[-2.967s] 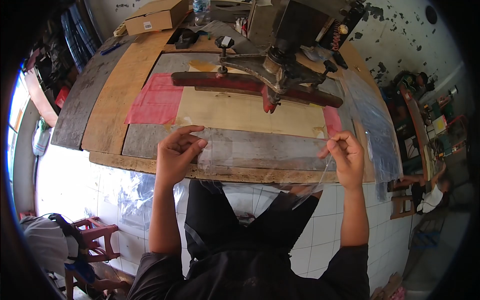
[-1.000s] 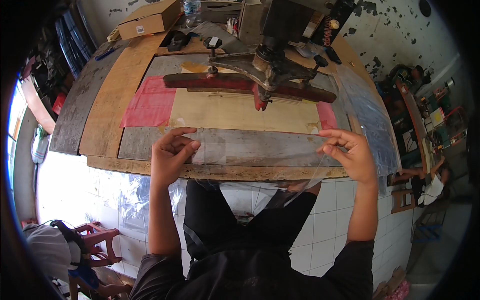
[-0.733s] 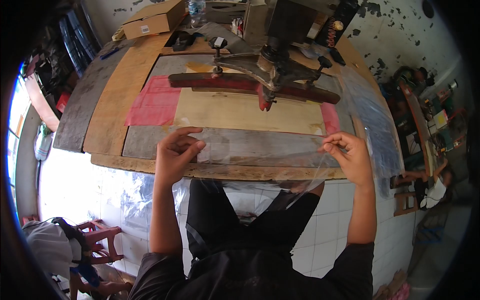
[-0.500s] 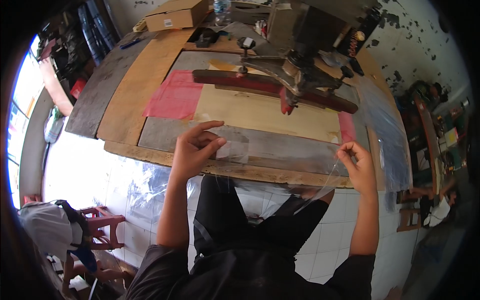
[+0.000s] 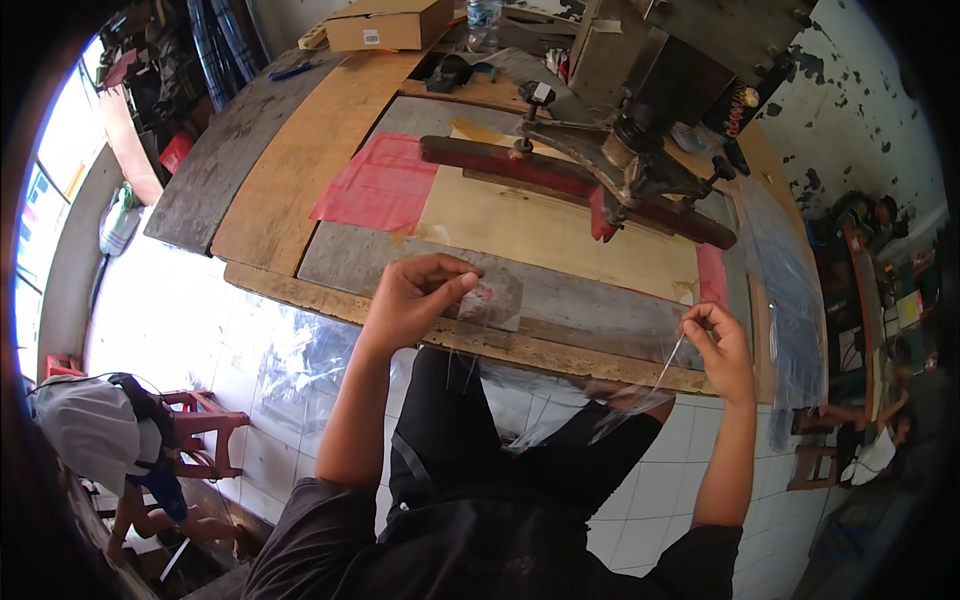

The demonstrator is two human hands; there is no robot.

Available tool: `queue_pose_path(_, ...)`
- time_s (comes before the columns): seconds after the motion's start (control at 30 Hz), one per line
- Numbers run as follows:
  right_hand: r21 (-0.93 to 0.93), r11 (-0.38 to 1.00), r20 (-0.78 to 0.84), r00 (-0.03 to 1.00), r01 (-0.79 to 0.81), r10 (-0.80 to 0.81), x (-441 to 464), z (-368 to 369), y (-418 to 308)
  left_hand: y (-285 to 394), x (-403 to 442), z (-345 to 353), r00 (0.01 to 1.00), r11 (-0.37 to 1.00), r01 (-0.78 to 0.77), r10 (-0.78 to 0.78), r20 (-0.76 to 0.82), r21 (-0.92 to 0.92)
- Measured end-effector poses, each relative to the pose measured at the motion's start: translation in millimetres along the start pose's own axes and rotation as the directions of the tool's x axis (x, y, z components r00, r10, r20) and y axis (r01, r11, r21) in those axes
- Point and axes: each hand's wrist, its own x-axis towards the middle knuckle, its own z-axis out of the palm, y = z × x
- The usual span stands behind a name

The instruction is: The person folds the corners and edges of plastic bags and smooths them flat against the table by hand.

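My right hand [image 5: 722, 350] pinches the edge of a clear plastic sheet [image 5: 625, 400], which hangs in folds from the fingertips over the table's front edge and my lap. Thumb and fingers together, my left hand [image 5: 415, 298] is closed at the other side of the sheet; the film at these fingertips is hard to see. Beyond both hands lies a cream-coloured panel [image 5: 560, 226] on a grey metal plate [image 5: 345, 256], with pink sheets [image 5: 378, 182] at its ends. Over the panel stands a press head with a long red-and-dark bar [image 5: 500, 170].
A cardboard box [image 5: 390, 26] and a plastic bottle [image 5: 484, 22] stand at the back. Clear plastic sheets [image 5: 790, 290] drape over the table's right side. More plastic [image 5: 310, 370] lies on the floor at left, near a red stool [image 5: 215, 430] and another person [image 5: 100, 430].
The view has shifted, so the table and press appear farther right. My left thumb and fingers have come together. My right hand keeps its pinch, and the sheet hangs more gathered beneath it.
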Motion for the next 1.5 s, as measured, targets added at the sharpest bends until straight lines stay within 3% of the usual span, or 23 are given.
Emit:
queue_pose_path(0.07,-0.014,1.0,-0.01,1.0,-0.005,0.005,0.9,3.7,3.5,5.1,-1.0,0.6,1.0,1.0,-0.014,0.013,0.007,0.003)
queue_pose_path(0.23,0.113,0.993,-0.225,0.974,-0.015,0.041,-8.8,29.3,15.3,11.1,-8.0,9.2,0.992,0.99,-0.128,0.129,-0.016,0.053)
queue_pose_path(0.3,0.104,0.994,-0.259,0.965,-0.012,0.038,-17.4,35.5,19.3,10.3,-14.5,12.0,0.966,0.948,-0.23,0.25,-0.067,0.221)
queue_pose_path(0.37,0.156,0.988,-0.322,0.945,-0.005,0.056,-28.3,44.3,20.6,5.6,-25.2,17.3,0.95,0.924,-0.279,0.306,-0.068,0.262)
queue_pose_path(0.43,0.173,0.985,-0.342,0.937,-0.006,0.066,-42.1,51.8,28.6,5.5,-38.5,21.1,0.893,0.808,-0.37,0.445,-0.062,0.459)
queue_pose_path(0.57,0.227,0.966,-0.417,0.909,0.125,-0.02,-68.1,75.6,44.2,-19.4,-61.5,23.3,0.825,0.703,-0.414,0.558,-0.089,0.579)
queue_pose_path(0.7,0.161,0.958,-0.469,0.873,0.236,-0.136,-76.8,95.2,74.9,-41.8,-72.9,23.2,0.787,0.649,-0.393,0.604,-0.126,0.651)
queue_pose_path(0.77,-0.253,0.869,-0.485,0.722,0.425,-0.493,-72.4,100.8,94.9,-45.7,-72.6,23.7,0.792,0.668,-0.399,0.596,-0.131,0.629)
queue_pose_path(0.8,-0.352,0.802,-0.44,0.671,0.483,-0.597,-65.3,99.5,90.5,-45.9,-72.5,23.4,0.796,0.688,-0.4,0.588,-0.142,0.606)
queue_pose_path(0.83,-0.349,0.805,-0.447,0.67,0.48,-0.593,-60.5,100.1,90.6,-44.4,-72.6,22.8,0.798,0.684,-0.402,0.588,-0.134,0.608)
queue_pose_path(0.9,-0.404,0.714,-0.457,0.55,0.572,-0.699,-53.5,100.6,91.3,-39.2,-69.7,21.4,0.824,0.701,-0.356,0.547,-0.146,0.618)
queue_pose_path(0.93,-0.406,0.713,-0.464,0.542,0.572,-0.7,-57.0,96.8,92.0,-35.2,-66.6,20.6,0.821,0.695,-0.363,0.554,-0.139,0.621)
queue_pose_path(1.0,-0.281,0.841,-0.487,0.686,0.462,-0.54,-72.2,83.4,85.2,-23.7,-63.5,19.4,0.853,0.799,-0.329,0.48,-0.206,0.503)
queue_pose_path(1.03,-0.25,0.904,-0.532,0.731,0.347,-0.427,-67.5,77.5,49.0,-10.4,-60.2,20.4,0.852,0.797,-0.332,0.483,-0.203,0.505)
queue_pose_path(1.1,-0.02,0.978,-0.489,0.851,0.207,-0.19,-50.2,54.5,7.0,19.9,-44.9,24.3,0.956,0.926,-0.146,0.222,-0.192,0.347)
queue_pose_path(1.17,0.08,0.992,-0.397,0.916,0.101,-0.061,-21.8,35.4,-7.0,28.5,-20.1,27.0,0.974,0.963,-0.099,0.146,-0.176,0.25)
queue_pose_path(1.23,0.022,1.0,-0.339,0.941,0.018,-0.009,13.5,20.4,9.9,38.2,8.5,31.8,0.994,0.938,0.062,-0.025,-0.111,0.34)
queue_pose_path(1.3,-0.04,0.998,-0.287,0.957,-0.055,0.042,47.4,16.2,32.6,28.0,42.0,28.4,0.998,0.9,0.012,0.016,-0.059,0.436)
queue_pose_path(1.37,-0.288,0.955,-0.282,0.959,-0.071,-0.014,74.6,16.0,49.5,17.7,71.6,25.8,0.999,0.849,-0.04,0.049,-0.002,0.528)
queue_pose_path(1.43,-0.358,0.927,-0.287,0.958,-0.114,0.007,93.9,14.4,46.6,13.4,92.7,25.2,0.992,0.75,-0.124,0.107,0.066,0.65)
queue_pose_path(1.5,-0.423,0.891,-0.294,0.955,-0.161,0.033,102.5,18.4,41.7,10.9,103.6,26.4,0.986,0.739,-0.157,0.151,0.066,0.655)
